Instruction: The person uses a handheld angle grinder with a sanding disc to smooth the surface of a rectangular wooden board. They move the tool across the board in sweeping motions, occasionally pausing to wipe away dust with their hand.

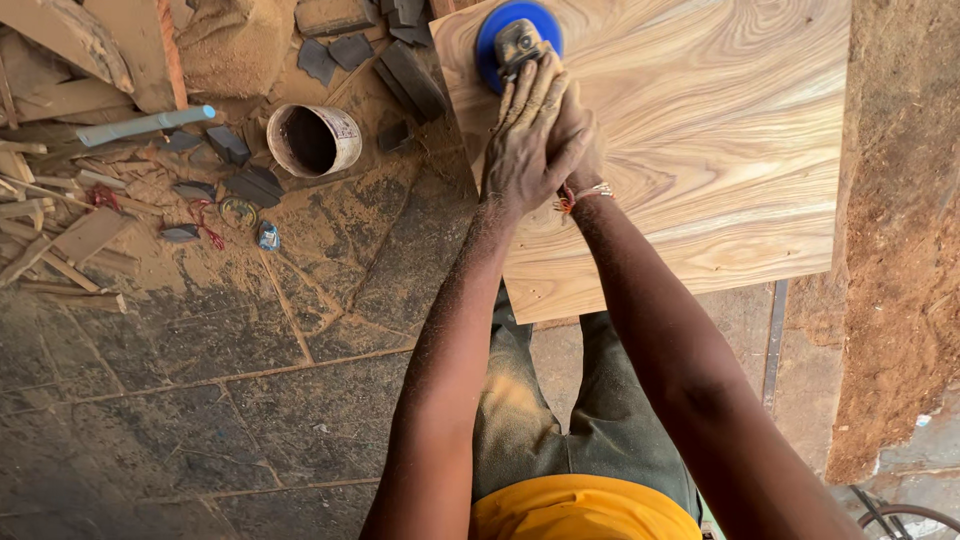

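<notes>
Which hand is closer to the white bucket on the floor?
Left. The left hand lies on top, on the side toward the white bucket. The right hand is tucked under and beside it, farther from the bucket. Both press the blue sander on the wooden board.

A dusty stone-tiled floor (200,400) is seen. On it, left of the wooden panel (700,150), an open round tub (314,140) is stood, with dark sandpaper scraps (250,185), wood offcuts (60,250) and sawdust scattered farther left.
</notes>
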